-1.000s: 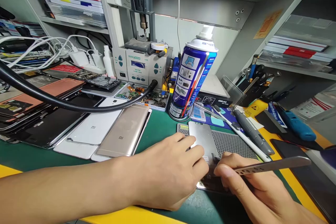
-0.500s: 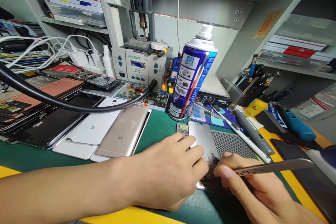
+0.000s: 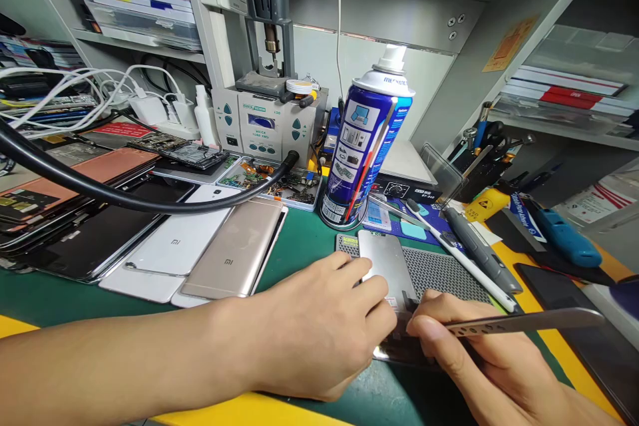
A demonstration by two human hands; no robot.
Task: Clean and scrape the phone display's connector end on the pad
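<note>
A phone screen assembly (image 3: 387, 263), silver metal backing facing up, lies partly on a black perforated mat (image 3: 444, 271). My left hand (image 3: 324, 326) is curled over its left side, fingers bent down onto it; their tips are hidden. In my right hand (image 3: 479, 346), thumb and fingers pinch metal tweezers (image 3: 529, 323) with small holes along the side. The broad end points right, while the working tips are hidden near the dark lower part of the screen assembly. Both hands are close together there.
A tall blue spray can (image 3: 367, 146) stands just behind the mat. A thick black hose (image 3: 150, 205) arches over several phones, including a gold one (image 3: 234, 246). Behind sits a hot-air station (image 3: 272, 120). Pens and tools, among them a grey pen-like tool (image 3: 479, 249), lie at right.
The tweezers' broad end has swung slightly, reaching a little further right and lower. Both hands and the screen assembly stay in place.
</note>
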